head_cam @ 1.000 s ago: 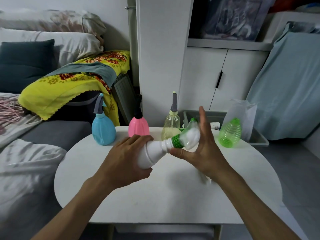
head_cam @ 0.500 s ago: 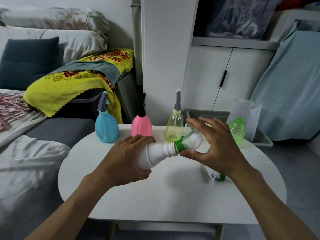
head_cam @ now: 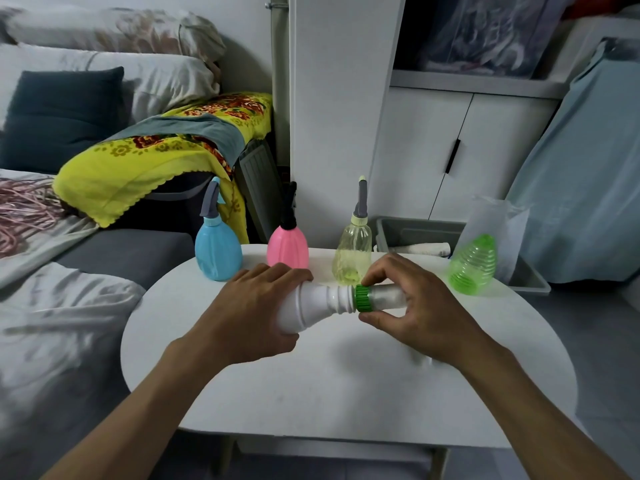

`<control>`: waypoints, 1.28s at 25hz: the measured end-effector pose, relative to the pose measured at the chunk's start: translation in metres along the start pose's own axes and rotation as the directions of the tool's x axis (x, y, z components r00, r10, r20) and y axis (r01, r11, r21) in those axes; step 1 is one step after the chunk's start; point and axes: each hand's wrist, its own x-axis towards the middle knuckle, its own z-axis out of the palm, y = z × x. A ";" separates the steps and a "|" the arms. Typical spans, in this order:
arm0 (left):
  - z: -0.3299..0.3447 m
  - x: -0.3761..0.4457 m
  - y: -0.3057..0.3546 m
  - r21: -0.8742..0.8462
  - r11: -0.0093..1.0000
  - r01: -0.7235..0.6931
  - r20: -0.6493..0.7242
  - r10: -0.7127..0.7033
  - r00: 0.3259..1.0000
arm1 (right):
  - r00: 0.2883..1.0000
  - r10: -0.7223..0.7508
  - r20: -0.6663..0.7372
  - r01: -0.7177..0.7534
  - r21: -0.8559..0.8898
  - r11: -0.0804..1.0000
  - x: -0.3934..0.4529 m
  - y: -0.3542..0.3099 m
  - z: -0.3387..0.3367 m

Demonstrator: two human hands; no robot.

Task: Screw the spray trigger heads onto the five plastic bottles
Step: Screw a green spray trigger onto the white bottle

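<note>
Over the middle of the bench point(head_cam: 346, 393) the left hand point(head_cam: 252, 317) grasps the white bottle point(head_cam: 308, 306), tipped on its side with the neck pointing to 3 o'clock. The right hand point(head_cam: 412, 306) pinches the spray head point(head_cam: 384, 297) at its green collar point(head_cam: 363, 298), which sits at the neck. Held sideways, the collar could cross-thread if it goes on crooked. At 1 o'clock the green bottle point(head_cam: 472, 265) has no head yet

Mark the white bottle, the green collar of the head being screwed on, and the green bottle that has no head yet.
white bottle point(head_cam: 313, 304): head view, on its shoulder beside the neck.
green collar point(head_cam: 363, 298): head view, on its ribbed side.
green bottle point(head_cam: 472, 265): head view, on its ribbed body.
</note>
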 end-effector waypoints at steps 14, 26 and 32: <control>-0.002 0.000 0.000 0.017 1.000 -0.009 0.026 0.008 1.000 | 0.997 -0.024 0.075 0.019 0.063 0.998 -0.001 -0.004 0.003; -0.002 0.001 0.003 0.084 0.995 -0.052 0.003 0.052 0.999 | 0.993 0.070 0.096 -0.082 0.125 0.989 -0.005 -0.004 0.001; -0.002 0.002 0.006 0.075 0.994 -0.082 -0.010 0.083 0.996 | 0.989 0.131 0.074 -0.142 0.181 0.973 -0.004 -0.003 -0.001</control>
